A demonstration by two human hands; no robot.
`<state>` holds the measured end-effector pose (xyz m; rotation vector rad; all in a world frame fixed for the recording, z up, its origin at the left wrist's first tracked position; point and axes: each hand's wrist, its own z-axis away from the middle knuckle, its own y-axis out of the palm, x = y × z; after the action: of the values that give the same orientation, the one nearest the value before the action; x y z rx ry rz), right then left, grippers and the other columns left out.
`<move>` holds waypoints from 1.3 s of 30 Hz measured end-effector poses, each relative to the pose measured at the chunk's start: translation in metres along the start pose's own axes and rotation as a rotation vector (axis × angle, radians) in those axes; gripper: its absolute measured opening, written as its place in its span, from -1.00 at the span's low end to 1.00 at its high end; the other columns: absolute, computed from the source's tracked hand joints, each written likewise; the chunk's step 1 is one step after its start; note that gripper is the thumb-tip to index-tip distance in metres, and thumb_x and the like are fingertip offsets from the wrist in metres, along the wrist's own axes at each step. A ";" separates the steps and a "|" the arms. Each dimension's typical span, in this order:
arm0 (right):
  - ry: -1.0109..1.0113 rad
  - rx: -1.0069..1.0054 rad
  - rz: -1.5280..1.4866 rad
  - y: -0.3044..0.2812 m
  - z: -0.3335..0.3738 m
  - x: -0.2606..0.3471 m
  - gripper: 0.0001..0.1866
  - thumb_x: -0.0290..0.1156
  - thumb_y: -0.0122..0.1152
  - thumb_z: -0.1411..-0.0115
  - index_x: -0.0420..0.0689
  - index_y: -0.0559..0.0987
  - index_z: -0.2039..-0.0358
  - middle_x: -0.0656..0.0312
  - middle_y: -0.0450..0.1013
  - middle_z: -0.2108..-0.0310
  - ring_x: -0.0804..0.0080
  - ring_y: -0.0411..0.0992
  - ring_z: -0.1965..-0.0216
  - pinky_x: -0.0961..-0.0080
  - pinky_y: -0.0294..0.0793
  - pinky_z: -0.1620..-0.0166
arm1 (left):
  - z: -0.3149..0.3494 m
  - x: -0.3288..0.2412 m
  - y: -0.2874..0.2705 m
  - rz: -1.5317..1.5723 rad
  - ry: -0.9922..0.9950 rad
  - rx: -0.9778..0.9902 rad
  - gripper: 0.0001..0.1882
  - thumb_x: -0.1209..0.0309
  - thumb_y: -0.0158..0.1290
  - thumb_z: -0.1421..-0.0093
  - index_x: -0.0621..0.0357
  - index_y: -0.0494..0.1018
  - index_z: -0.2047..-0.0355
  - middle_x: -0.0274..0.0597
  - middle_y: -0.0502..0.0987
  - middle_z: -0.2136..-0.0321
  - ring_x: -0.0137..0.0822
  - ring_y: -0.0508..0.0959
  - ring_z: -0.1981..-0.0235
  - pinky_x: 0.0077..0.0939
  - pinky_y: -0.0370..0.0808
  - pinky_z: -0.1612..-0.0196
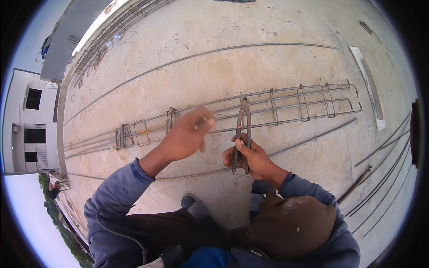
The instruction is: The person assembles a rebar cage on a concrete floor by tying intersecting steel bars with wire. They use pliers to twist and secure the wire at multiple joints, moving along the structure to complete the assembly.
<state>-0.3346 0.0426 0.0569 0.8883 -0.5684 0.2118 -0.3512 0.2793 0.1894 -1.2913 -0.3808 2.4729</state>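
Iron pincers [242, 118] with long handles stand upright in my right hand [254, 158], whose fingers and thumb wrap round the handles. Their jaws point away from me and overlap the rebar cage [288, 106] in the picture. Left of them, my left hand [187, 134] hovers over the same cage with thumb and forefinger brought together; whatever is between them is too small to name. Long bars make up the cage, with square stirrups [304, 103] spaced along its right part. Several more stirrups [123, 136] stand bunched on its left part.
A long single bar [192, 56] lies beyond the cage on the concrete floor [268, 67]. Another bar [313, 136] lies on the near side. Several loose bars [380, 187] spread at the right. More rebar cages [98, 49] lie at the far left, near a white building [27, 147].
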 end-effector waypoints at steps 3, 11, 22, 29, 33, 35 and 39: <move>-0.039 -0.199 0.339 -0.048 0.021 -0.005 -0.58 -0.06 0.08 -0.62 -0.09 0.35 -0.24 0.05 0.64 0.16 0.24 0.67 0.25 0.24 0.63 0.19 | 0.009 0.060 -0.053 -0.446 0.191 -0.055 -0.81 0.31 0.14 -0.52 0.20 0.58 0.14 -0.20 0.63 0.37 -0.33 0.56 0.50 -0.34 0.50 0.34; -0.164 -0.356 1.350 -0.080 0.059 -0.018 -0.59 -0.09 0.26 -0.51 -0.19 0.49 -0.06 -0.12 0.57 0.40 -0.25 0.59 0.34 0.01 0.55 0.29 | 0.019 0.143 -0.106 -0.840 0.111 -0.141 -0.85 0.37 0.22 -0.37 0.18 0.66 0.18 0.10 0.65 0.47 0.10 0.68 0.39 -0.08 0.55 0.26; -0.250 -0.421 1.587 -0.121 0.055 -0.043 -0.61 -0.10 0.26 -0.49 -0.17 0.49 -0.06 -0.16 0.64 0.26 -0.28 0.62 0.23 -0.11 0.57 0.20 | -0.005 0.131 -0.092 -0.577 0.204 -0.159 -0.78 0.32 0.19 -0.45 0.21 0.67 0.07 0.02 0.64 0.45 -0.15 0.60 0.44 -0.20 0.53 0.26; -0.110 -0.388 1.646 -0.122 0.039 -0.036 -0.60 -0.09 0.24 -0.50 -0.16 0.49 -0.08 -0.15 0.65 0.25 -0.29 0.63 0.25 -0.13 0.58 0.20 | -0.012 0.128 -0.086 -0.364 0.022 -0.127 -0.71 0.24 0.16 -0.49 0.20 0.67 -0.01 -0.07 0.62 0.42 -0.27 0.57 0.39 -0.27 0.52 0.22; -0.228 -0.418 1.598 -0.120 0.042 -0.044 -0.60 -0.09 0.23 -0.50 -0.17 0.49 -0.07 -0.16 0.65 0.27 -0.29 0.62 0.27 -0.14 0.58 0.22 | -0.023 0.121 -0.083 -0.274 0.070 -0.153 -0.71 0.24 0.13 -0.51 0.20 0.65 -0.01 -0.24 0.45 0.49 -0.41 0.41 0.43 -0.36 0.42 0.29; -0.182 -0.436 1.618 -0.121 0.033 -0.041 -0.60 -0.10 0.25 -0.50 -0.18 0.49 -0.06 -0.15 0.65 0.29 -0.30 0.62 0.27 -0.14 0.58 0.21 | -0.036 0.125 -0.078 -0.229 0.112 -0.141 -0.70 0.24 0.13 -0.51 0.21 0.64 -0.01 -0.29 0.39 0.50 -0.42 0.35 0.44 -0.37 0.38 0.31; -0.189 -0.397 1.597 -0.118 0.040 -0.035 -0.62 -0.14 0.25 -0.50 -0.20 0.48 -0.05 -0.18 0.63 0.32 -0.30 0.62 0.27 -0.12 0.56 0.23 | -0.042 0.110 -0.064 -0.266 0.097 -0.080 -0.69 0.20 0.12 -0.53 0.20 0.63 -0.01 -0.34 0.39 0.47 -0.44 0.33 0.42 -0.39 0.35 0.29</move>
<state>-0.3316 -0.0597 -0.0217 -0.1164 -1.3516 1.4014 -0.3658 0.3852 0.1084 -1.2930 -0.5912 2.1862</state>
